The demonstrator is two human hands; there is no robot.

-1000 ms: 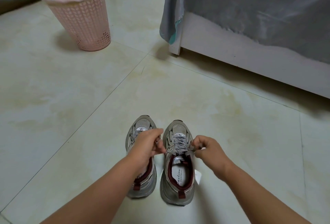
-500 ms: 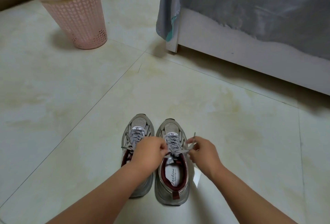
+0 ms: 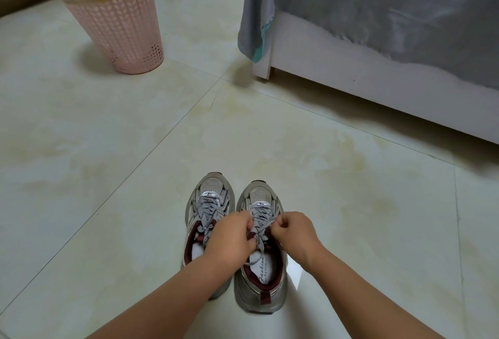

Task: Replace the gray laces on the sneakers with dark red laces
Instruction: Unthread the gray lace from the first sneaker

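Note:
Two gray sneakers with dark red lining stand side by side on the tiled floor, toes pointing away from me. The left sneaker (image 3: 209, 198) keeps its gray lace tied in a loose bow. Over the right sneaker (image 3: 260, 282), both hands pinch the gray lace (image 3: 258, 220) near the top eyelets. My left hand (image 3: 232, 238) grips it from the left and covers part of the left sneaker's heel. My right hand (image 3: 293, 230) grips it from the right. No dark red laces are in view.
A pink mesh waste basket (image 3: 118, 23) with a liner stands at the far left. A white bed frame (image 3: 378, 87) draped with a gray cover (image 3: 378, 6) runs along the right. A small white tag (image 3: 295, 274) lies beside the right sneaker.
Both hands have drawn closer together over the right sneaker's lace, and the lace ends no longer stretch out sideways. The camera has shifted slightly.

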